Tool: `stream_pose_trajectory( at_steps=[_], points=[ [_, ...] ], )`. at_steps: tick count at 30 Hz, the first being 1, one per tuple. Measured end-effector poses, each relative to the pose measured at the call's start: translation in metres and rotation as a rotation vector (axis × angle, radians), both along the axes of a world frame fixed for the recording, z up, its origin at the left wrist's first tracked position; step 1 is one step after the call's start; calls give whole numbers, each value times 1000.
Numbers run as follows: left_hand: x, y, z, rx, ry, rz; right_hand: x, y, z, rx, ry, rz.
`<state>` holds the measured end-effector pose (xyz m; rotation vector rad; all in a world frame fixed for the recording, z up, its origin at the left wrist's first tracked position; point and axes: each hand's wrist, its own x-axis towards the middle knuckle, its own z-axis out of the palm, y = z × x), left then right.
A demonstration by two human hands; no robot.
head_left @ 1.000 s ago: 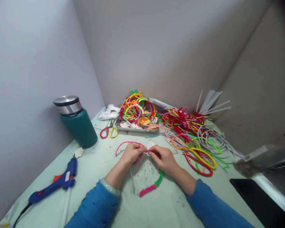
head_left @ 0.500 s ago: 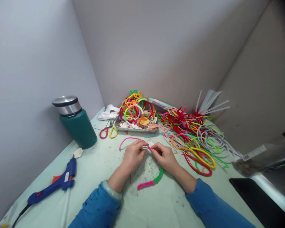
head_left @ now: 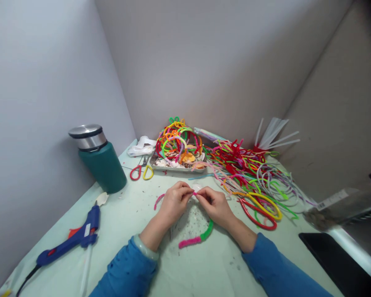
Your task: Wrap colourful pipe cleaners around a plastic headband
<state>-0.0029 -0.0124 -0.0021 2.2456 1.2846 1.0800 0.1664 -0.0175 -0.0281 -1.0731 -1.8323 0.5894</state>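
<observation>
Between the pinched fingertips of my left hand point(head_left: 175, 202) and my right hand point(head_left: 214, 204) is a thin pink pipe cleaner point(head_left: 158, 201). Its loose end curves out at the left, behind my left hand. A thicker fuzzy strip, pink at one end point(head_left: 189, 241) and green point(head_left: 207, 231) toward the other, curves below my right hand; its upper part is hidden by that hand. A small whitish round thing point(head_left: 197, 187) lies just behind my fingertips.
At the left stand a green bottle point(head_left: 106, 169) and a blue glue gun point(head_left: 80, 238). Small scissors point(head_left: 135, 173) lie before a metal tray point(head_left: 176, 168) of colourful loops. A heap of pipe cleaners point(head_left: 238, 159) spreads right, with large red-and-yellow-handled scissors point(head_left: 258, 220) nearer. A black pad point(head_left: 334, 260) lies far right.
The pink pipe cleaner's loose end has swung down and toward me, and more of it is now behind my left hand. Both hands stay nearly in place, still pinching it.
</observation>
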Motion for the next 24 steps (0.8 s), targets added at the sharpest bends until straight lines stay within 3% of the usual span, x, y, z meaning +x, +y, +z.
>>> stream_pose_trajectory(
  at_steps=[6,11,17,24],
  points=[
    [0,1,4,-146,-51,1,0,-1,2,17,1,10],
    [3,1,5,-403,-189,32,0,-1,3,27,3,17],
    [4,4,-2,-687,-426,-57,0,-2,3,31,5,16],
    [2,4,-4,-750,-459,-99,0,-2,2,35,-17,14]
  ],
)
